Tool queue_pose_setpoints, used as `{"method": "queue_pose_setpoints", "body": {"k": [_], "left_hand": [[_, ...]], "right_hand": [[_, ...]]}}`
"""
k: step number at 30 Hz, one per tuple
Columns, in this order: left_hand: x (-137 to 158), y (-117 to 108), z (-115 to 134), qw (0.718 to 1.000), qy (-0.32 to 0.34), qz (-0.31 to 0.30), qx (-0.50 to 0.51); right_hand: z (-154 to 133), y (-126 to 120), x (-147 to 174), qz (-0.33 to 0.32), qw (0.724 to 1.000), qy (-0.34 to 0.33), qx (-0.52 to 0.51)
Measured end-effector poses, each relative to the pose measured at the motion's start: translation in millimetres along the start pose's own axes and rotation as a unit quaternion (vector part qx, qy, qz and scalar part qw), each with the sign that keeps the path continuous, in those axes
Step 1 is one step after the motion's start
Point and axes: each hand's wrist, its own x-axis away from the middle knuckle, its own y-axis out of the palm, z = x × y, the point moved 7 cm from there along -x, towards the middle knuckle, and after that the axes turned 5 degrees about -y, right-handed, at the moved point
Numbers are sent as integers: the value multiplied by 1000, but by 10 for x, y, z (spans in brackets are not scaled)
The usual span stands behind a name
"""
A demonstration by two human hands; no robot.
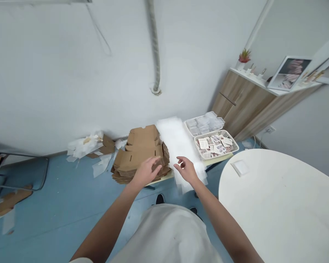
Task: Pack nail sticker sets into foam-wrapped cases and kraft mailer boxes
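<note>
My left hand (148, 171) is over the front right part of a stack of flattened brown cardboard boxes (137, 159), thumb and fingers apart, holding nothing. Above a pile of white translucent sheets (178, 140), my right hand (186, 168) is half curled with a gap between thumb and fingers, and it too is bare. Whether either hand touches what lies under it, I cannot tell. To the right of the sheets, a white basket (208, 157) holds printed cards, and behind it another white basket (190, 134) contains clear plastic packets.
A round white table (279, 204) stands at the right with a small white packet (239, 167) on it. Behind is a wood-grain cabinet (244, 96). Scrap wrapping (86, 144) and torn cardboard (15, 199) lie on the blue floor, near a metal-framed chair (44, 173) at the left.
</note>
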Motion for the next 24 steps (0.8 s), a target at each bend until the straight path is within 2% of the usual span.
{"method": "queue_pose_setpoints", "body": {"k": [3,6,8,11,15,20,22,24], "left_hand": [[-9,-279,-525,996,-31,19,-77],[33,-336,-947,994,-40,-1,-100],[82,-311,-1104,995,-31,-21,-92],[132,-268,-1198,996,-11,-43,-72],[112,-265,-1234,998,6,-51,-43],[71,-279,-1239,996,45,-76,-19],[53,-281,-1243,995,62,-76,-29],[26,-276,-1252,994,72,-67,-48]], "right_hand": [[-386,211,-288,-17,992,-43,119],[-587,413,-477,-21,970,-43,237],[-623,541,-550,-28,955,-25,293],[-622,676,-608,-35,940,-3,340],[-632,666,-655,-18,929,19,368],[-737,582,-668,-4,957,8,289],[-836,556,-612,31,962,-14,273],[-985,543,-501,84,954,-50,285]]}}
